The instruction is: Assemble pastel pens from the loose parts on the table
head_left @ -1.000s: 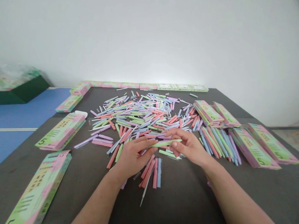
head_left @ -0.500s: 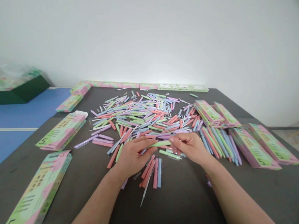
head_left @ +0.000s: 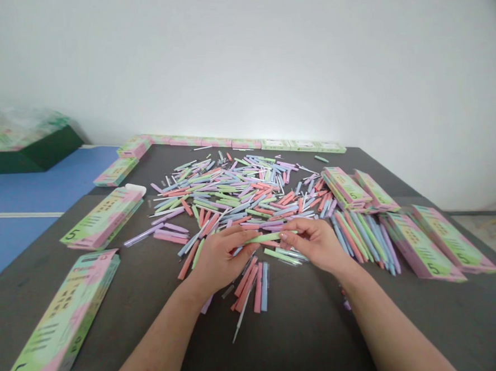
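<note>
Both hands hold one light green pen (head_left: 266, 237) level above the near edge of a pile of loose pen parts. My left hand (head_left: 221, 254) pinches its left end between thumb and fingers. At the other end, my right hand (head_left: 316, 243) is closed on the pen, with the thumb in front. Below my hands lie short red pen barrels (head_left: 244, 286), a blue barrel (head_left: 264, 288) and a thin white refill (head_left: 242, 314). The large pile of pastel pen parts (head_left: 227, 195) spreads behind the hands. Fingers hide the pen's ends in part.
A row of assorted pens (head_left: 367, 240) lies to the right, beside printed pen boxes (head_left: 424, 247). More boxes stand at the left, including an open-flapped box (head_left: 102, 217) and a nearer box (head_left: 59, 326). Boxes (head_left: 245, 143) line the back edge. A dark green bin (head_left: 31, 151) sits far left.
My right hand has shifted its grip slightly, with the fingers now over the pen and more of its right end showing. My left hand has stayed in place.
</note>
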{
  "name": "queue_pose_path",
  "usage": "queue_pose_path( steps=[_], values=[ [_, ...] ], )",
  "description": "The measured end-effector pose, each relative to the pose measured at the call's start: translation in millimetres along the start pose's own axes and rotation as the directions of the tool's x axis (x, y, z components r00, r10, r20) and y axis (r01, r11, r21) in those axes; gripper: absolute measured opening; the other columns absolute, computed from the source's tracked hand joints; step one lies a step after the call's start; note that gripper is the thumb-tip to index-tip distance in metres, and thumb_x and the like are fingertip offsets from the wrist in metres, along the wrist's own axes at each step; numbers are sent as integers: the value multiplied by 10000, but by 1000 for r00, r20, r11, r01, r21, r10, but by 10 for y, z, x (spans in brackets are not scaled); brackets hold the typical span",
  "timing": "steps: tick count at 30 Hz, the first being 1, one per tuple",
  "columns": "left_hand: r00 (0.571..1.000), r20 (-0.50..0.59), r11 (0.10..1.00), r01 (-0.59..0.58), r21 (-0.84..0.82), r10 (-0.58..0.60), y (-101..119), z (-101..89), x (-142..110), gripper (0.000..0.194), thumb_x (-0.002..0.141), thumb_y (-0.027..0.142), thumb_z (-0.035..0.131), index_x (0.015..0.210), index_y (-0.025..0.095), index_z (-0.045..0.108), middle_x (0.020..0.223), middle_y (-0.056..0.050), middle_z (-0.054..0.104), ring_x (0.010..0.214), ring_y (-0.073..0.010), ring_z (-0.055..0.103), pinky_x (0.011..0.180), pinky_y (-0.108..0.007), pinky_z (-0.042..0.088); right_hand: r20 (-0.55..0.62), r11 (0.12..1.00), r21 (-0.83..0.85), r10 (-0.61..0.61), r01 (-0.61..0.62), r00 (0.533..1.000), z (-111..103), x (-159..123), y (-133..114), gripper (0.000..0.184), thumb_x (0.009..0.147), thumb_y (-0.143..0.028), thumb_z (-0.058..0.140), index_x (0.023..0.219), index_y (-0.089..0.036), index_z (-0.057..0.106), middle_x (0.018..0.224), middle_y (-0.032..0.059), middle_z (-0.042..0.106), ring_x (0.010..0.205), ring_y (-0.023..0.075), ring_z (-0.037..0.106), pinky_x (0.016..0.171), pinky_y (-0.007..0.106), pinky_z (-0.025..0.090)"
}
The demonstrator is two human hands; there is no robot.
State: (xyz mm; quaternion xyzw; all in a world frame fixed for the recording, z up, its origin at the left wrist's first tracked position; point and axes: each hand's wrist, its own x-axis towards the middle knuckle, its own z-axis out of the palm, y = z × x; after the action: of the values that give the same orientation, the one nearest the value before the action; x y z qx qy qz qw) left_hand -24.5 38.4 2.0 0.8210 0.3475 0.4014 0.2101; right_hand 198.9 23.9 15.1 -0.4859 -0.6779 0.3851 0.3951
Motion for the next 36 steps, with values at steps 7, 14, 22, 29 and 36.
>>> queue_pose_path(
  steps=[7,14,22,29,36],
  values=[
    [1000,6,1000,9,2,-9,5,5,1,176,840,182,616,976,203,728,943,-60,733,857,-170,675,778,-279,533,49,999,-45,-22,24,999,5,-5,4,389,894,-483,518,731,-159,658,585,27,640,536,126,571,518,232,432],
    [1000,1,1000,7,5,-7,13,-16,8,203,848,183,601,1006,205,725,960,-64,733,869,-168,675,769,-263,532,-46,996,14,-84,85,995,-3,-4,-52,236,765,-360,709,909,-176,678,911,83,710,792,189,649,635,277,499],
    [1000,10,999,-12,43,12,-38,9,-12,202,850,183,605,1013,213,720,981,-64,727,897,-174,669,789,-283,527,13,990,-144,-5,6,1000,32,1,20,473,911,-466,489,572,-157,602,472,7,573,440,93,467,442,217,337],
    [1000,22,999,-5,48,4,-3,-15,4,206,859,189,589,1013,213,723,977,-67,731,881,-173,674,761,-277,530,18,992,-28,-119,119,993,16,-5,-19,256,806,-356,673,1000,-189,676,996,83,699,861,195,654,685,278,516],
    [993,-18,983,-111,145,115,-88,44,-32,188,871,191,578,1014,193,700,952,-72,715,894,-177,670,762,-281,530,0,1000,3,7,-7,1000,82,7,20,246,824,-398,640,829,-161,705,695,40,673,574,135,589,511,232,449]
  ],
)
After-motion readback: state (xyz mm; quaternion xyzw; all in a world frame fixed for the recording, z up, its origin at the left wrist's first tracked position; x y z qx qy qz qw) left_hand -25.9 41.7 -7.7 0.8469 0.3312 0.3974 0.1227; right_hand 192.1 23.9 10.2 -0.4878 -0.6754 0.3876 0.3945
